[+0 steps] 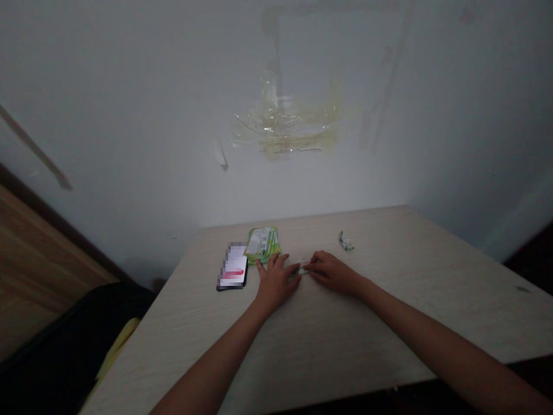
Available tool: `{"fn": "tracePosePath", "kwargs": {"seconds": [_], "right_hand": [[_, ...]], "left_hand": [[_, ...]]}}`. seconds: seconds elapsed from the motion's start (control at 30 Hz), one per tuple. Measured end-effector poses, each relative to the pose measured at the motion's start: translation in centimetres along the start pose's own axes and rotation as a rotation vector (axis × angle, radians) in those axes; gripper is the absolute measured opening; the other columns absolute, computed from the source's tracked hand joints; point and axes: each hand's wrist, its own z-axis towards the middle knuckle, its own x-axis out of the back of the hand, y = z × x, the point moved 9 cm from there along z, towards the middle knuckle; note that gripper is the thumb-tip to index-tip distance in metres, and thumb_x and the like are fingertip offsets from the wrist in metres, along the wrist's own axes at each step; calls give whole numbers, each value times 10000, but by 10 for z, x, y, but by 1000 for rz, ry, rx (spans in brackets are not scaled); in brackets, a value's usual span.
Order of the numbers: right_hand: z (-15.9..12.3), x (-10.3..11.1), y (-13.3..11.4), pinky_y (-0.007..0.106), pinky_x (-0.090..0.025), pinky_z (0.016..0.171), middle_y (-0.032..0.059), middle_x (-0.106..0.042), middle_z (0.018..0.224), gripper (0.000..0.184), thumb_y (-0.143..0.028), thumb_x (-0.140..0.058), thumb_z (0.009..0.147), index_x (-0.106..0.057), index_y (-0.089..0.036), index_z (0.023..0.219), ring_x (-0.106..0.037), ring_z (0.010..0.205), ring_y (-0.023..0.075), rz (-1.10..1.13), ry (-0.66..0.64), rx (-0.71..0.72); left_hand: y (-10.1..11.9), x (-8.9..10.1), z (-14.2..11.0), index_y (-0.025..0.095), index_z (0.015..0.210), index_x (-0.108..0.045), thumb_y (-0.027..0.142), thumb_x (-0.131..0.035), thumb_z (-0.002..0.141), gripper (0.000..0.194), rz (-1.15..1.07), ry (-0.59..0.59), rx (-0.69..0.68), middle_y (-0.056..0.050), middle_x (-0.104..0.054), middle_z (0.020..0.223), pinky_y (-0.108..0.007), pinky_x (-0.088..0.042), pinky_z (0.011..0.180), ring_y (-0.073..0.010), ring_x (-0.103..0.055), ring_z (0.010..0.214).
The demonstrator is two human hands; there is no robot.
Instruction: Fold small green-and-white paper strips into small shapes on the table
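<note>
Between my two hands a small pale, greenish strip (303,266) lies on the table; its exact kind is too small and dim to tell. My right hand (332,272) pinches its right end, fingertips pressed together. My left hand (276,282) rests on the tabletop with its fingers apart, its index finger and thumb touching the strip's left end. Just beyond my left hand's fingertips is a green and white plastic packet (262,243). To the left of that packet, partly against it, sits a phone (233,268) with a lit, partly blurred screen.
A small crumpled greenish-white scrap (345,241) lies farther back on the right. The pale wooden table (345,346) meets a white wall (173,115) bearing yellowed tape (294,135). Dark cloth (82,328) with a yellow piece (116,346) is off the table's left edge.
</note>
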Motion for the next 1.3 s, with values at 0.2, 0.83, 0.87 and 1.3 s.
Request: {"fn": "tracePosePath", "kwargs": {"seconds": [0.2, 0.83, 0.87, 1.3], "right_hand": [[-1, -2, 2, 341, -449, 841, 93, -577, 991, 281, -215, -540, 917, -671, -214, 1165, -534, 927, 197, 31, 2, -2], [0, -4, 7, 331, -450, 824, 75, -568, 942, 298, -200, -536, 920, -680, -251, 1176, -535, 907, 193, 106, 15, -46], [0, -4, 7, 330, -450, 824, 75, -567, 943, 302, -199, -540, 917, -678, -253, 1180, -534, 908, 192, 108, 13, -46], [0, -5, 11, 345, -459, 871, 78, -569, 990, 283, -210, -603, 881, -696, -240, 1147, -544, 952, 197, 155, 7, -81]], "left_hand": [[1, 1, 0, 429, 1200, -619, 472, -548, 881, 330, -4, -1, 6, -33, -508, 1403, -765, -37, 1064, -326, -333, 1360], [0, 4, 2, 388, 1107, -666, 434, -606, 862, 256, -79, -9, -6, -11, -599, 1307, -730, -65, 1084, -301, -385, 1321], [0, 3, 2, 390, 1114, -665, 432, -608, 862, 262, -84, -16, -13, -11, -607, 1302, -725, -68, 1087, -296, -399, 1314], [8, 3, 7, 371, 1099, -687, 432, -581, 887, 245, -91, -40, -142, -11, -710, 1142, -664, 56, 1121, -238, -532, 1195]]}}
